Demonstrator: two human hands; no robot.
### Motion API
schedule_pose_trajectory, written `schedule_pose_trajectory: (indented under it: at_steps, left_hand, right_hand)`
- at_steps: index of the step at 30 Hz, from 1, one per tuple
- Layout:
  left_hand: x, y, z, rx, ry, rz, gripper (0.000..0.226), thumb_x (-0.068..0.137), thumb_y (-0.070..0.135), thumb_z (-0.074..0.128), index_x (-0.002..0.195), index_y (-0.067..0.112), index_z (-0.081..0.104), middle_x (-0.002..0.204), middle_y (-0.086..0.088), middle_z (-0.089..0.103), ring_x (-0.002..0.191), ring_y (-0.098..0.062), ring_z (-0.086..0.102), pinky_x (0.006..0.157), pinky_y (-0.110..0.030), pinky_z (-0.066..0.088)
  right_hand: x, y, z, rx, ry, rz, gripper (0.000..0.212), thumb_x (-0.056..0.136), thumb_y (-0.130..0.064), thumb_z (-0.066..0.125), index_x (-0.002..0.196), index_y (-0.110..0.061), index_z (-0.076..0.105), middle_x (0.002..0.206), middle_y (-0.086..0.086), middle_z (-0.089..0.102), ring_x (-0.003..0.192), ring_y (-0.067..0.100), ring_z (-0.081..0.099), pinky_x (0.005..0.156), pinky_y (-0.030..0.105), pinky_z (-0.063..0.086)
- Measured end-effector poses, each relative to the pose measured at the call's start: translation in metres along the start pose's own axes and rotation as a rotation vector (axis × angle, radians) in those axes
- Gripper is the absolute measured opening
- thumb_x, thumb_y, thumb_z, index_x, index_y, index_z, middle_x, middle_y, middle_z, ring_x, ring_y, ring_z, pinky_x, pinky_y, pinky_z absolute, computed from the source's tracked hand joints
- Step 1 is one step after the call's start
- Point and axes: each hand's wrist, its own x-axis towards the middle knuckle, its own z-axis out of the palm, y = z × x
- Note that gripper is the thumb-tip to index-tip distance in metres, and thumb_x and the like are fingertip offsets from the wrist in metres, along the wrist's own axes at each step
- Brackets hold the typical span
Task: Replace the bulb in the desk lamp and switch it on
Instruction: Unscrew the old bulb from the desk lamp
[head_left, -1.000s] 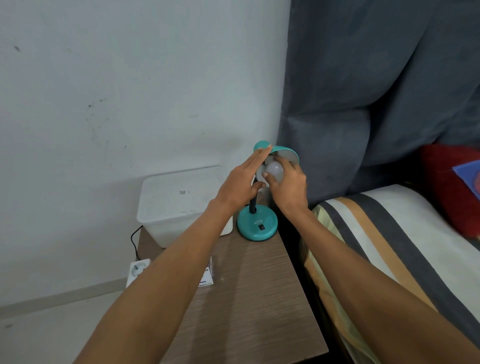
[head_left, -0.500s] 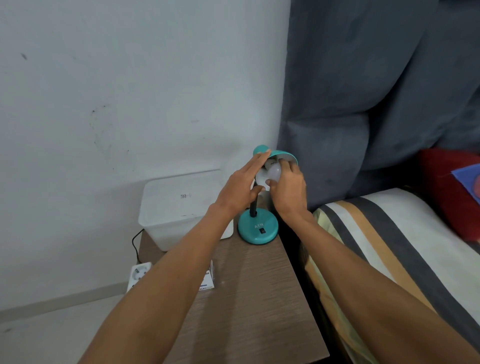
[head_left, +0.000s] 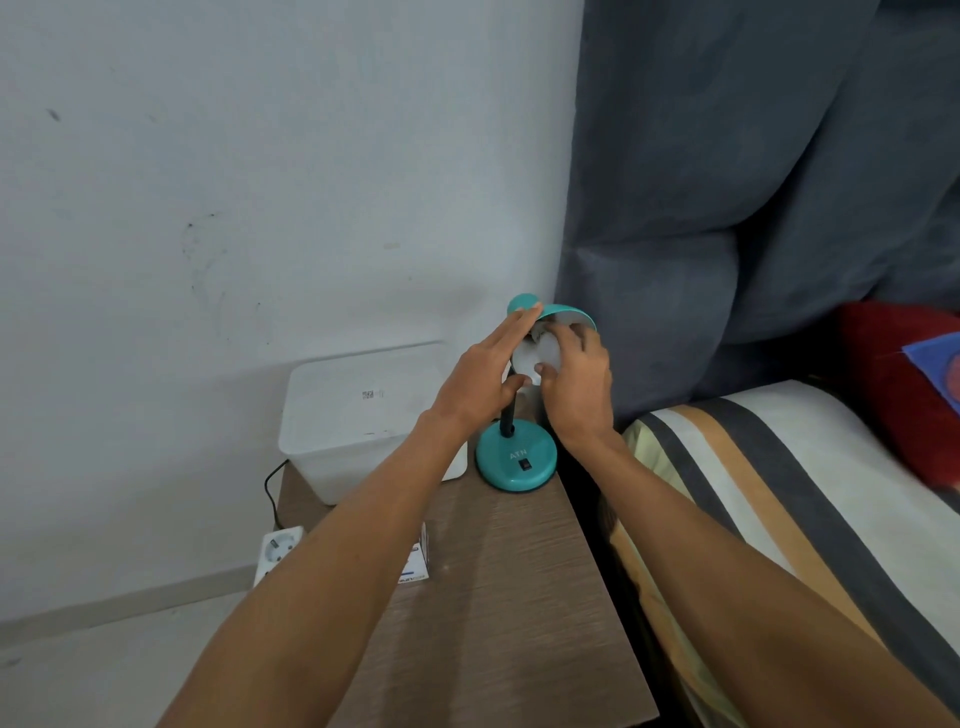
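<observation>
Head view, item one: bulb (head_left: 537, 356), seated under the lamp (head_left: 517, 460) shade at the worktop (head_left: 498, 571) back corner. Our right hand (head_left: 576, 387) grip pinches it; left hand (head_left: 480, 387), fingers spread, steadies the shade. We judge: turning step; next, the base switch (head_left: 525, 465).

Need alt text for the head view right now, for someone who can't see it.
The right hand grips a white bulb under the teal desk lamp's shade, while the left hand steadies the shade. The lamp stands on a wooden bedside table.
</observation>
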Motion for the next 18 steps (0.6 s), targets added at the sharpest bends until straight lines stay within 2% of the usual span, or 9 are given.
schedule_pose_trajectory:
  at_steps: [2,6,11,15,18]
  left_hand:
    - [-0.0004,-0.0005,0.0002,0.007,-0.004,0.001,0.102,0.085,0.001,0.080,0.163,0.035,0.022,0.167,-0.001,0.035,0.129,-0.033,0.060,0.108,-0.046,0.052]
    - [0.0009,-0.0007,-0.0020,-0.002,0.000,-0.006,0.098,0.086,0.002,0.079,0.163,0.030,0.025,0.166,-0.003,0.036,0.136,-0.031,0.055,0.110,-0.047,0.050]
    - [0.0005,0.0028,-0.0046,-0.039,0.009,-0.025,0.097,0.085,0.000,0.078,0.163,0.028,0.027,0.165,-0.005,0.038,0.137,-0.032,0.055,0.110,-0.049,0.050]
    - [0.0012,0.0014,-0.0039,-0.039,0.006,-0.025,0.095,0.087,0.001,0.077,0.163,0.029,0.027,0.165,-0.005,0.039,0.139,-0.031,0.053,0.111,-0.050,0.050]
    - [0.0011,0.0022,-0.0027,-0.031,-0.002,-0.039,0.097,0.086,0.000,0.078,0.162,0.031,0.025,0.164,-0.003,0.039,0.134,-0.029,0.057,0.109,-0.048,0.052]
  right_hand:
    - [-0.0024,0.0003,0.0020,0.066,0.005,0.070,0.065,0.086,-0.007,0.075,0.143,-0.009,0.045,0.142,0.013,0.050,0.126,0.031,0.050,0.103,0.037,0.043]
    - [-0.0039,-0.0044,0.0016,0.166,0.012,0.212,0.065,0.089,-0.014,0.074,0.147,-0.013,0.044,0.134,0.016,0.055,0.122,0.032,0.056,0.100,0.039,0.046]
    - [-0.0004,-0.0022,0.0012,0.183,-0.006,0.152,0.064,0.087,-0.007,0.072,0.145,-0.021,0.047,0.135,0.014,0.053,0.120,0.031,0.056,0.101,0.036,0.045]
    - [-0.0005,-0.0014,0.0052,0.216,0.044,0.114,0.051,0.089,-0.020,0.073,0.137,-0.017,0.056,0.132,0.011,0.058,0.118,0.025,0.058,0.098,0.027,0.043]
    - [0.0024,-0.0002,0.0066,0.106,0.032,0.048,0.050,0.089,-0.012,0.072,0.136,-0.018,0.056,0.137,0.008,0.054,0.121,0.030,0.055,0.100,0.034,0.044]
